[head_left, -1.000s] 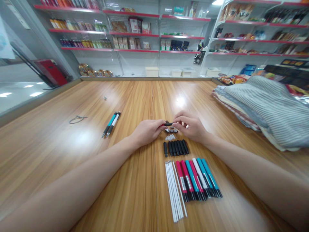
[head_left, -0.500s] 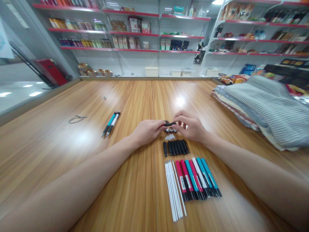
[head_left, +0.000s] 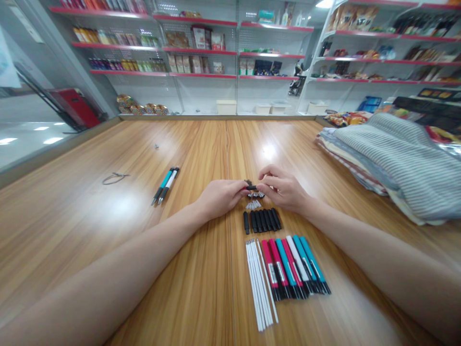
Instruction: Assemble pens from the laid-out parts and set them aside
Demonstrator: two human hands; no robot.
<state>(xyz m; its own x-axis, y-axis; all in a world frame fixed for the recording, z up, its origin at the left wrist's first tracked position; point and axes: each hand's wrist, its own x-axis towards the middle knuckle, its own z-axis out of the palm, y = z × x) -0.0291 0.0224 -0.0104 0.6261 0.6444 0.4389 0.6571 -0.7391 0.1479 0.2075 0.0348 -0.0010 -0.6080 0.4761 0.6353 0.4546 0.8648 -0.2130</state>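
Observation:
Both my hands meet above the middle of the wooden table (head_left: 201,144). My left hand (head_left: 220,196) and my right hand (head_left: 283,188) pinch the two ends of a small black pen part (head_left: 252,187), fingers closed on it. Just below lie small metal tips (head_left: 255,195) and white tips (head_left: 253,204). Nearer to me sits a row of several black pen grips (head_left: 262,221), then white refills (head_left: 260,283) and red, teal and white pen barrels (head_left: 293,265) side by side.
Two assembled pens (head_left: 165,185) lie to the left, with a loop of band (head_left: 114,178) farther left. A stack of folded striped cloth (head_left: 396,158) fills the right side. Store shelves (head_left: 201,50) with goods stand behind the table.
My hands have drawn slightly closer together on the black pen part, so less of it shows between the fingers. Nothing else on the table moved.

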